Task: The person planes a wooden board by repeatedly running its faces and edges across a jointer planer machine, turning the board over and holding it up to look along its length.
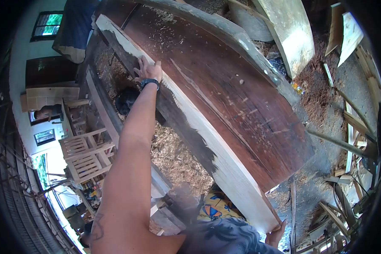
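- Head view: here's the long, pale-edged wooden plank with a rough dark-grey side (237,178), slanting right across the middle, alongside the wide reddish-brown wooden slab (241,110) strewn with chips.
- Its long axis runs from upper left down to lower right, the wider pale end pointing at the lower-right corner, close by the person's body.
- The left grip (149,72), dark band at the wrist, is up on the plank's far part, palm down, fingers spread open over the pale edge, pressing rather than clasped round anything.
- From that grip, a shorter stretch carries on up and left; most of the length drops away down and right.
- And the right grip (276,237) is down at the near end, touching its lower corner; the wood hides part of it, so how far it's closed, I can't tell.
- From there the whole plank stretches up and left. So it's the right for the near end, the left for the far part.
- Pale shavings (173,156) cover the ground on the plank's left side.
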`<state>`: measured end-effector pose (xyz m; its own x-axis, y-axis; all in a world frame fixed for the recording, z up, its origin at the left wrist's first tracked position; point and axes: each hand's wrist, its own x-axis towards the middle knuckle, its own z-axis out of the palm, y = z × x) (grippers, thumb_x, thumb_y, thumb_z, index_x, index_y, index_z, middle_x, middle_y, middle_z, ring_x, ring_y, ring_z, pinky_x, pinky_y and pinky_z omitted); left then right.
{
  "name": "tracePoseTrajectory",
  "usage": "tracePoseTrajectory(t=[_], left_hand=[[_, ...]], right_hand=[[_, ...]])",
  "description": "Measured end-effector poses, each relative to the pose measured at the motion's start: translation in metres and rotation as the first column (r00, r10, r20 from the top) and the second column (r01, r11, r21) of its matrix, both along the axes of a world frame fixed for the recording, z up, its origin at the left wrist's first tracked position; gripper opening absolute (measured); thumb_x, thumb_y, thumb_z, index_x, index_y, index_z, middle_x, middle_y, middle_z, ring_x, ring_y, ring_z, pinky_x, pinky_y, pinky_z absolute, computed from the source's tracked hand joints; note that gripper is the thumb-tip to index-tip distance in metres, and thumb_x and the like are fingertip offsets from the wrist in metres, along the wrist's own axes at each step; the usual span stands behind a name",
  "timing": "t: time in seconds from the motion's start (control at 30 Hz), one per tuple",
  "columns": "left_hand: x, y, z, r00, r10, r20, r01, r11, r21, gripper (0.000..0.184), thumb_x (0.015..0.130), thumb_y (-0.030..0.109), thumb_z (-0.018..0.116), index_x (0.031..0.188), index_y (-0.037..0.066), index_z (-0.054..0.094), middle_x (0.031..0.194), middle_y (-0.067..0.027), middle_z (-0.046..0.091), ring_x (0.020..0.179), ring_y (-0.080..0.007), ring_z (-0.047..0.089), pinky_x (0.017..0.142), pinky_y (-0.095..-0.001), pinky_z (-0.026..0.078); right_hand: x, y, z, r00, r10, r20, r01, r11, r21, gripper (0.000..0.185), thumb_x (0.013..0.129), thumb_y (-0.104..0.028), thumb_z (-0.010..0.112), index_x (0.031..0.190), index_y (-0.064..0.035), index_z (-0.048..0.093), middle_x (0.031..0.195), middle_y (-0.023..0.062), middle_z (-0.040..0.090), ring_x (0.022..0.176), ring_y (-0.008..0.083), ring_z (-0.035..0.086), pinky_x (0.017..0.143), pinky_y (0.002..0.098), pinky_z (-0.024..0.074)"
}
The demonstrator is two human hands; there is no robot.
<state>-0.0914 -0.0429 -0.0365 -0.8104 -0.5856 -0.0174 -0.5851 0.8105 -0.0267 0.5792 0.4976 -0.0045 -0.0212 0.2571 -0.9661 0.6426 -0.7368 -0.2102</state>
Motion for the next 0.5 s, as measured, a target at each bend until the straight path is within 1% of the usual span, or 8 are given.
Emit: tracePoseTrajectory(t=[0.03,0.13,0.23,0.33,0.37,0.43,0.47,0.5], left_hand=[[-0.008,-0.007,0.000,1.000,0.003,-0.003,-0.003,1.000,0.002,0.085,0.091,0.049,0.058,0.164,0.020,0.025,0.172,0.0005,0.021,0.154,-0.0421,0.024,0.118,-0.0677,0.026],[-0.031,-0.027,0.002,1.000,-0.004,-0.002,0.004,1.000,0.017,0.085,0.092,0.049,0.058,0.164,0.020,0.025,0.172,0.0003,0.020,0.154,-0.0425,0.023,0.119,-0.0683,0.023],[-0.058,-0.052,-0.003,1.000,-0.005,-0.022,0.005,1.000,0.020,0.085,0.091,0.049,0.058,0.164,0.021,0.025,0.172,-0.0001,0.020,0.155,-0.0427,0.022,0.119,-0.0686,0.022],[-0.082,-0.074,-0.001,1.000,-0.006,-0.011,0.006,1.000,0.009,0.084,0.092,0.052,0.054,0.164,0.020,0.025,0.172,0.0002,0.020,0.155,-0.0422,0.022,0.119,-0.0685,0.022],[-0.090,-0.077,0.001,1.000,-0.009,-0.004,0.009,1.000,0.007,0.084,0.092,0.053,0.053,0.164,0.020,0.025,0.172,0.0004,0.019,0.155,-0.0419,0.022,0.119,-0.0685,0.022],[-0.111,-0.101,-0.011,0.998,-0.051,-0.045,0.050,0.998,-0.032,0.078,0.095,0.054,0.047,0.161,0.016,0.032,0.170,-0.0038,0.026,0.153,-0.0404,0.028,0.119,-0.0682,0.022],[-0.127,-0.118,-0.019,0.996,-0.058,-0.063,0.056,0.998,-0.035,0.077,0.096,0.055,0.046,0.160,0.015,0.035,0.169,-0.0055,0.028,0.152,-0.0399,0.029,0.119,-0.0683,0.021],[-0.133,-0.121,-0.026,0.995,-0.052,-0.085,0.050,0.998,-0.029,0.076,0.096,0.055,0.045,0.159,0.014,0.037,0.168,-0.0071,0.030,0.151,-0.0395,0.031,0.119,-0.0683,0.021]], right_hand=[[-0.011,-0.008,0.003,1.000,0.005,0.000,-0.005,1.000,0.001,0.078,0.094,-0.074,0.049,0.139,-0.0114,0.059,0.141,0.0091,0.060,0.129,0.0274,0.056,0.105,0.0517,0.0439],[-0.045,-0.030,0.009,0.999,-0.044,0.008,0.044,0.999,-0.008,0.077,0.099,-0.068,0.048,0.145,-0.0062,0.051,0.148,0.0168,0.052,0.138,0.0318,0.048,0.111,0.0548,0.0388],[-0.059,-0.046,0.003,0.997,-0.009,-0.082,0.002,0.997,-0.080,0.076,0.098,-0.068,0.048,0.145,-0.0078,0.051,0.148,0.0156,0.052,0.137,0.0316,0.049,0.110,0.0539,0.0401],[-0.077,-0.068,-0.003,0.999,0.006,-0.032,-0.007,1.000,-0.022,0.076,0.097,-0.069,0.050,0.144,-0.0084,0.052,0.145,0.0129,0.054,0.133,0.0309,0.052,0.107,0.0528,0.0421],[-0.083,-0.076,-0.005,0.998,0.017,-0.052,-0.019,0.999,-0.035,0.076,0.097,-0.069,0.050,0.143,-0.0085,0.052,0.144,0.0125,0.055,0.132,0.0308,0.053,0.106,0.0530,0.0427],[-0.097,-0.084,-0.005,0.994,0.044,-0.095,-0.049,0.998,-0.046,0.076,0.096,-0.069,0.050,0.142,-0.0086,0.053,0.143,0.0115,0.055,0.129,0.0306,0.054,0.104,0.0533,0.0440],[-0.108,-0.088,-0.002,0.988,0.090,-0.129,-0.100,0.992,-0.072,0.073,0.096,-0.069,0.051,0.142,-0.0118,0.054,0.140,0.0108,0.057,0.126,0.0298,0.056,0.102,0.0534,0.0455],[-0.103,-0.086,-0.005,0.982,0.169,-0.083,-0.172,0.985,-0.025,0.069,0.097,-0.068,0.050,0.142,-0.0156,0.054,0.137,0.0092,0.060,0.122,0.0282,0.059,0.100,0.0528,0.0470]])
